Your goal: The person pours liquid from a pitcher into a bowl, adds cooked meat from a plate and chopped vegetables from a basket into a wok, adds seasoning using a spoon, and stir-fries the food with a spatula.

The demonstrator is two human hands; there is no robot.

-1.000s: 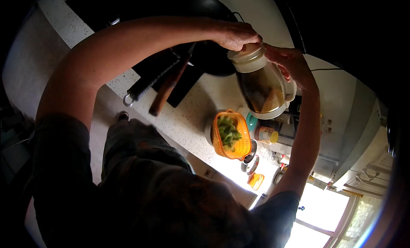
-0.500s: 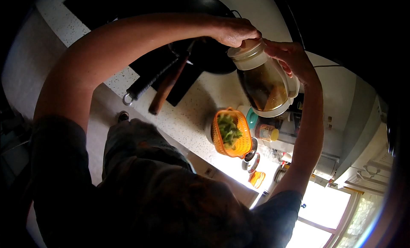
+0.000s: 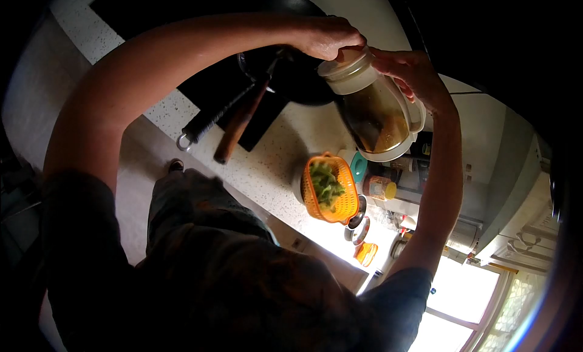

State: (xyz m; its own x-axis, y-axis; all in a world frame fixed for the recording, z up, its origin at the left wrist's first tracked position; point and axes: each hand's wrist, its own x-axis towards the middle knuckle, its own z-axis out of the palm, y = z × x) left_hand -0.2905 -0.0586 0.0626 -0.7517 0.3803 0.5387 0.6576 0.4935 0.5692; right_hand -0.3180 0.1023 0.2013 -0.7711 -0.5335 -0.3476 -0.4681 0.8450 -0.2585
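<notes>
A clear jug (image 3: 371,118) with a pale collar, base and side handle hangs tilted above the counter, dark amber liquid inside. My left hand (image 3: 331,37) reaches across from the left, its fingers curled over the lid (image 3: 349,57) at the jug's top. From the other side my right hand (image 3: 408,73) grips the jug near the top of its handle, its thumb side close to the left fingers. Just left of the jug sits a dark wok (image 3: 297,79), partly hidden by my left forearm. A wooden handle (image 3: 242,124) and a black wrapped handle (image 3: 209,116) stick out from it.
Below the jug, an orange basket (image 3: 349,206) of green leafy vegetables stands on the speckled counter (image 3: 273,164). A yellow-lidded jar (image 3: 379,187), a teal lid (image 3: 359,167) and an orange item (image 3: 365,253) are further along, toward the bright window (image 3: 464,288).
Both hands and the jug have shifted slightly up and left. The left hand keeps its place on the lid, and the right hand keeps its grip.
</notes>
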